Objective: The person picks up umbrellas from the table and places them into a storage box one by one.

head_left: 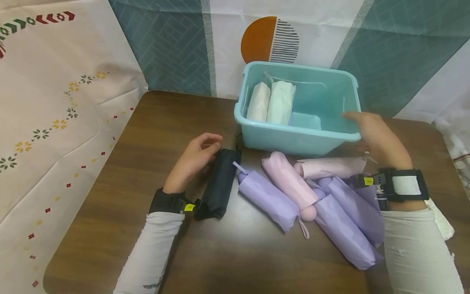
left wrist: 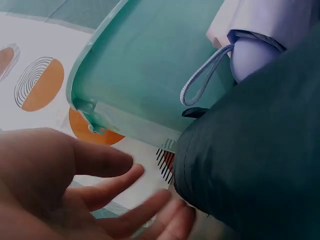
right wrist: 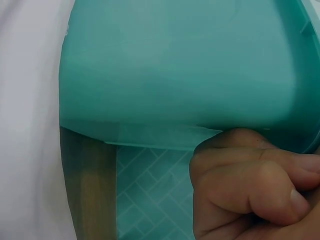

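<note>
My left hand point(head_left: 194, 159) is beside the top end of a black folded umbrella point(head_left: 218, 185) on the table. In the left wrist view its fingers point(left wrist: 112, 192) are loosely bent, with nothing between them and the thumb, next to the dark umbrella point(left wrist: 255, 145). My right hand point(head_left: 383, 141) grips the right end of a light blue plastic bin point(head_left: 290, 141), thumb over the rim. The right wrist view shows that hand's curled fingers point(right wrist: 245, 185) against the bin wall point(right wrist: 175, 75). Inside the bin, at its left, stand a whitish umbrella point(head_left: 258, 102) and a pale mint umbrella point(head_left: 281, 102).
In front of the bin lie a purple umbrella point(head_left: 269, 200), a pink umbrella point(head_left: 288, 177) and a paler pink umbrella point(head_left: 334, 167). Two more purple umbrellas point(head_left: 345, 230) lie partly beneath my right forearm. A pale item point(head_left: 442, 222) shows beyond that sleeve. Patterned cloth point(head_left: 172, 49) hangs behind the table.
</note>
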`<state>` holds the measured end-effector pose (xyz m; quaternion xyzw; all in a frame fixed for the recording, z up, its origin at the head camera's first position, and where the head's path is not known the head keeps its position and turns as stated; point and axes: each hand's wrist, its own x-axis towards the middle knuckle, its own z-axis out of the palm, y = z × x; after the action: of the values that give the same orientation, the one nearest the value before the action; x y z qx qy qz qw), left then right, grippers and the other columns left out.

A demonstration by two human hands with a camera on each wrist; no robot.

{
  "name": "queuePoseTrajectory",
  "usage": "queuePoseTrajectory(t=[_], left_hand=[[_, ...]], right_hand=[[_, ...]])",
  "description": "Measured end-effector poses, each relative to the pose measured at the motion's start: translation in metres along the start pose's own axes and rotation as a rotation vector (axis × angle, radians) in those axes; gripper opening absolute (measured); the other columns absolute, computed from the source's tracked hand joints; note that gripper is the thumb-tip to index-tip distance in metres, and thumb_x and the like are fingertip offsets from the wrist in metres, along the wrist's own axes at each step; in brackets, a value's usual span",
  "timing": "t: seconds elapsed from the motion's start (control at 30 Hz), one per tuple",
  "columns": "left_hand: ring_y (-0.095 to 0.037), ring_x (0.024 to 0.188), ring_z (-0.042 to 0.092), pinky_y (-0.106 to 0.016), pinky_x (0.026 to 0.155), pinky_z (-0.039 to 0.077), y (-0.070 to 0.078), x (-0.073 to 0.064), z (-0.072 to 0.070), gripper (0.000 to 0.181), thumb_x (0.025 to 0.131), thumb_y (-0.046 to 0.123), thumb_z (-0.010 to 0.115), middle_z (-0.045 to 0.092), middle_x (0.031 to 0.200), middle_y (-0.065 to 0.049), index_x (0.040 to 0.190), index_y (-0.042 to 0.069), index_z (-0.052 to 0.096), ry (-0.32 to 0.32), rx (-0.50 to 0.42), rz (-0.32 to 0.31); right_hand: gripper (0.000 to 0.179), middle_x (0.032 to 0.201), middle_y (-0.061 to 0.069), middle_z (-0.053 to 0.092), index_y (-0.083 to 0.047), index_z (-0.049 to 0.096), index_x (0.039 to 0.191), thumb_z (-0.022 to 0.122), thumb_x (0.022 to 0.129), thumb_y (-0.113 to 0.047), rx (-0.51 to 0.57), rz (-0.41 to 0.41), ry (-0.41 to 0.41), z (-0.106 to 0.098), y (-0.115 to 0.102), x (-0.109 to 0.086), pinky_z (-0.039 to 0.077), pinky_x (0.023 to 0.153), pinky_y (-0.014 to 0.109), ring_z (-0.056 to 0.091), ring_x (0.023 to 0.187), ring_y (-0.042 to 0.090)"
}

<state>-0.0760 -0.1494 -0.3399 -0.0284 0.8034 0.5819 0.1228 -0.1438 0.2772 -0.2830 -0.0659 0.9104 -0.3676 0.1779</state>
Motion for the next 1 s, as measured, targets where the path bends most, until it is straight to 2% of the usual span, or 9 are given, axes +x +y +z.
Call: queuePoseTrajectory(t=[0.13, 0.23, 0.37, 0.47, 0.53, 0.67, 0.87, 0.97, 1.0], left_hand=[[-0.030, 0.113, 0.051, -0.047, 0.091, 0.046, 0.000, -0.002, 0.002, 0.040, 0.098, 0.024, 0.055, 0.050, 0.132, -0.009, 0.135, 0.011, 0.048, -0.062, 0.126, -0.036], [-0.031, 0.118, 0.048, -0.048, 0.093, 0.044, -0.001, -0.002, 0.003, 0.049, 0.096, 0.028, 0.057, 0.047, 0.136, -0.012, 0.139, 0.010, 0.043, -0.119, 0.185, -0.060], [-0.034, 0.126, 0.041, -0.052, 0.097, 0.040, 0.000, -0.002, 0.001, 0.060, 0.092, 0.030, 0.063, 0.041, 0.141, -0.013, 0.143, 0.009, 0.037, -0.182, 0.214, -0.064], [-0.036, 0.129, 0.037, -0.053, 0.098, 0.038, 0.000, -0.003, -0.002, 0.069, 0.089, 0.032, 0.067, 0.037, 0.145, -0.013, 0.145, 0.009, 0.033, -0.223, 0.249, -0.074], [-0.036, 0.128, 0.038, -0.053, 0.098, 0.039, -0.002, -0.004, -0.003, 0.075, 0.087, 0.034, 0.070, 0.035, 0.144, -0.015, 0.146, 0.008, 0.031, -0.239, 0.279, -0.086], [-0.035, 0.121, 0.040, -0.052, 0.095, 0.041, -0.004, -0.005, -0.002, 0.085, 0.083, 0.039, 0.072, 0.035, 0.140, -0.017, 0.148, 0.007, 0.027, -0.247, 0.325, -0.115], [-0.035, 0.118, 0.040, -0.053, 0.093, 0.040, -0.005, -0.004, 0.003, 0.097, 0.078, 0.047, 0.075, 0.035, 0.138, -0.017, 0.149, 0.006, 0.022, -0.249, 0.356, -0.169], [-0.035, 0.115, 0.042, -0.052, 0.091, 0.042, -0.004, -0.001, 0.007, 0.097, 0.077, 0.047, 0.076, 0.038, 0.136, -0.016, 0.148, 0.006, 0.023, -0.243, 0.348, -0.190], [-0.035, 0.115, 0.043, -0.051, 0.090, 0.042, -0.004, 0.000, 0.008, 0.096, 0.077, 0.047, 0.075, 0.039, 0.135, -0.016, 0.147, 0.006, 0.024, -0.244, 0.345, -0.192]], right_hand=[[0.062, 0.154, 0.024, 0.013, -0.006, 0.021, 0.152, 0.040, 0.095, 0.006, -0.018, -0.014, -0.007, -0.002, -0.001, 0.001, 0.023, 0.103, 0.061, 0.020, 0.134, 0.042], [0.057, 0.155, 0.021, 0.012, -0.009, 0.020, 0.153, 0.038, 0.099, -0.003, 0.040, 0.026, -0.015, -0.001, -0.002, 0.001, 0.026, 0.102, 0.059, 0.022, 0.133, 0.040], [0.054, 0.156, 0.014, 0.010, -0.018, 0.018, 0.154, 0.030, 0.105, -0.035, 0.213, 0.139, -0.009, 0.002, -0.003, 0.003, 0.034, 0.097, 0.052, 0.026, 0.128, 0.034], [0.053, 0.156, 0.015, 0.010, -0.017, 0.017, 0.154, 0.029, 0.105, -0.032, 0.222, 0.130, -0.015, 0.004, -0.003, 0.003, 0.034, 0.097, 0.053, 0.026, 0.129, 0.035], [0.053, 0.155, 0.018, 0.013, -0.012, 0.019, 0.153, 0.036, 0.103, -0.016, 0.145, 0.067, -0.016, 0.005, -0.003, 0.002, 0.030, 0.101, 0.055, 0.025, 0.131, 0.037], [0.064, 0.150, 0.026, 0.025, 0.000, 0.027, 0.148, 0.048, 0.090, 0.011, -0.061, -0.092, 0.029, 0.006, -0.002, -0.001, 0.021, 0.106, 0.058, 0.024, 0.135, 0.042], [0.066, 0.149, 0.025, 0.027, 0.000, 0.029, 0.148, 0.050, 0.087, 0.015, -0.098, -0.116, 0.040, 0.004, 0.000, -0.001, 0.018, 0.107, 0.058, 0.022, 0.137, 0.042], [0.072, 0.145, 0.028, 0.032, 0.002, 0.032, 0.146, 0.056, 0.080, 0.019, -0.217, -0.188, 0.065, 0.002, 0.002, -0.002, 0.019, 0.106, 0.059, 0.026, 0.134, 0.046], [0.071, 0.145, 0.028, 0.032, 0.001, 0.031, 0.146, 0.056, 0.081, 0.018, -0.205, -0.178, 0.064, 0.001, 0.003, -0.003, 0.021, 0.105, 0.059, 0.027, 0.133, 0.045]])
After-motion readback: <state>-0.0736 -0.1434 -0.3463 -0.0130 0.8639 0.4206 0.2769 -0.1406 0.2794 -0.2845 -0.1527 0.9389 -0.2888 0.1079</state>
